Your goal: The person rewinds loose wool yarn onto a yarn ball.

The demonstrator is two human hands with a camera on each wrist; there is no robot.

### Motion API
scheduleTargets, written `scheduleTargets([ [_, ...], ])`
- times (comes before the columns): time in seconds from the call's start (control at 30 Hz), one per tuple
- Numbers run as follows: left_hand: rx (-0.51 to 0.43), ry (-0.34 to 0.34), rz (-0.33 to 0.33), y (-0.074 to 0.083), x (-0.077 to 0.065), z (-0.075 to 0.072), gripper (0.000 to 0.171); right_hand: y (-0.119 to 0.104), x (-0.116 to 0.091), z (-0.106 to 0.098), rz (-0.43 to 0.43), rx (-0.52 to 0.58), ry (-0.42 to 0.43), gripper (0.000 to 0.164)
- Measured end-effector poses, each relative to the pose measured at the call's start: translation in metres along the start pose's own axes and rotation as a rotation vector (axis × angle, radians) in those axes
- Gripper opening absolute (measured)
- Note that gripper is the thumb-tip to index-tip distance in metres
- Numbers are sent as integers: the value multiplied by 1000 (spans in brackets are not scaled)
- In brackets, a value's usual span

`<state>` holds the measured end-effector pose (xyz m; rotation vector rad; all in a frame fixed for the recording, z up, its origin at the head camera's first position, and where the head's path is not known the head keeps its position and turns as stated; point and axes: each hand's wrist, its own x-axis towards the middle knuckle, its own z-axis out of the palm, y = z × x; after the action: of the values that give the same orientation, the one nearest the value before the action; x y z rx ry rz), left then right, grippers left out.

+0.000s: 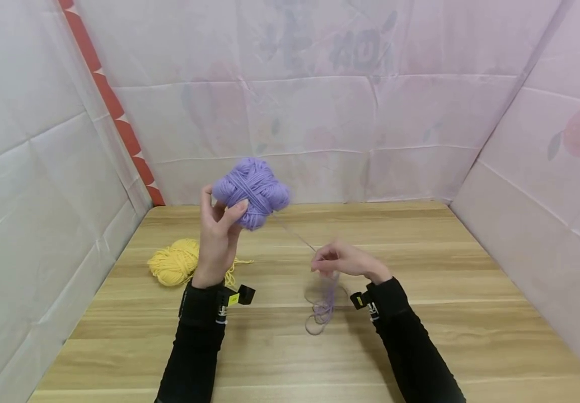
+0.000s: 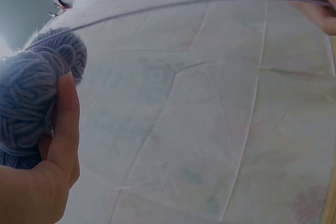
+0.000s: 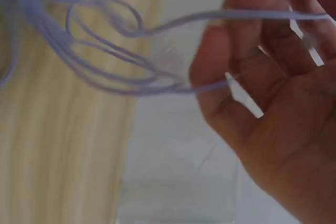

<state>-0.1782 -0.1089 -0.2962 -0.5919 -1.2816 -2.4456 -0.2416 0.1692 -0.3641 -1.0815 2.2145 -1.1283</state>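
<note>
My left hand [image 1: 218,238] holds a ball of purple yarn [image 1: 252,193] up above the back of the table, thumb across its front. From the ball a single strand [image 2: 157,8] runs taut to my right hand [image 1: 349,260], which pinches it between thumb and fingertips. Loose loops of purple yarn [image 3: 105,51] hang below the right hand, some passing over its fingers in the right wrist view. In the head view the lowest loops [image 1: 322,310] reach down close over the wooden tabletop.
A ball of yellow yarn [image 1: 175,262] lies on the wooden table [image 1: 280,358] to the left, partly behind the left wrist, with its loose end [image 1: 242,261] to the right. White printed sheets [image 1: 310,117] close off the back and both sides.
</note>
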Motion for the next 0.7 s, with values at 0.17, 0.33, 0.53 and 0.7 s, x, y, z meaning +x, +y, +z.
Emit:
scheduleTargets([
  [0.17, 24, -18, 11, 7, -1, -4, 45, 26, -11, -10, 175, -187, -8, 18],
  [0.33, 144, -89, -53, 4, -1, 1, 50, 4, -21, -8, 185, -191, 75, 48],
  [0.53, 339, -171, -99, -7, -3, 10, 56, -50, -2, 18, -76, 195, 79, 52],
  [0.7, 358, -180, -114, -12, -4, 11, 57, -55, 6, 31, -158, 409, 106, 26],
])
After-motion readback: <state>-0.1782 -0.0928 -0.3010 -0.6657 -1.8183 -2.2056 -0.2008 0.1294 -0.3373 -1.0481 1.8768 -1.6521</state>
